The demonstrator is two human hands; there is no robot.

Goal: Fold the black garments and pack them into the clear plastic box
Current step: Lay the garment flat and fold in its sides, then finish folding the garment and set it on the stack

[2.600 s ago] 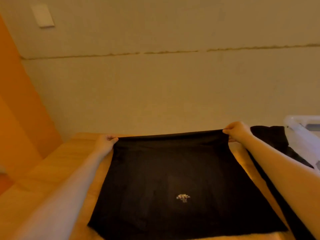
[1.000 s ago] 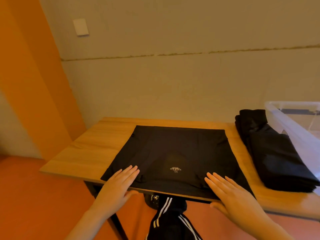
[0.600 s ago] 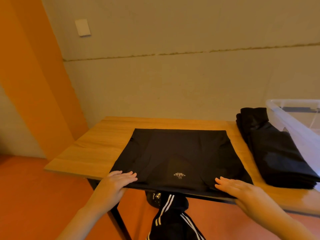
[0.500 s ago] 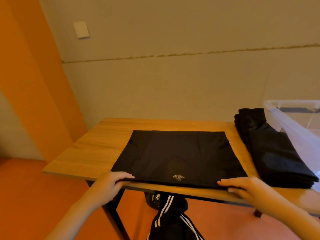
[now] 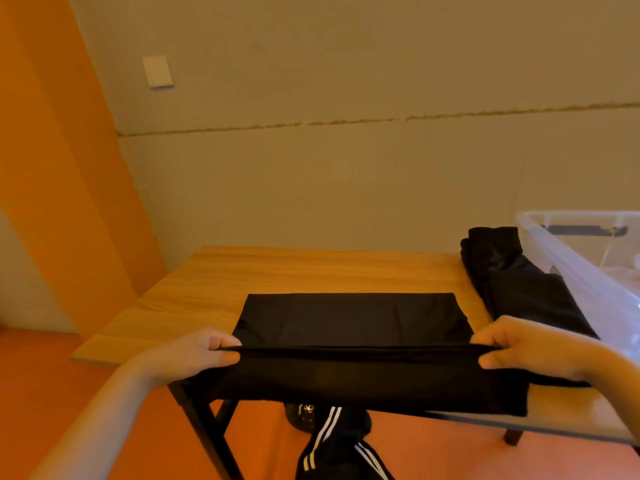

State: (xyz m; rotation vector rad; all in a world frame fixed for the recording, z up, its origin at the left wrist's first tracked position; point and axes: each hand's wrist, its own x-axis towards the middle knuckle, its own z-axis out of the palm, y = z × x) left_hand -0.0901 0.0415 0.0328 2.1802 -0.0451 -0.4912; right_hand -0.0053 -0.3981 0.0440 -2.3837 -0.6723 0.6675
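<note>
At worktop [image 5: 311, 271] near edge — L hand [image 5: 202, 353] & R hand [image 5: 519, 348] fingers pinch black garment [image 5: 349, 320] hem, lifted, rest lying flat. Risk: uneven pull skews fold — clear plastic box [image 5: 588, 268] sits far right.

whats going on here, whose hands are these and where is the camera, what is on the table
No machine here: a person wears a camera on the head, looking forward and down at their own two hands. The left hand and the right hand each pinch one end of the near edge of a black garment, lifted off a wooden table as if to fold it away from the person. To the right lies a second, folded black garment, beside a clear plastic box. Below, striped trousers show, probably the person's own.
</note>
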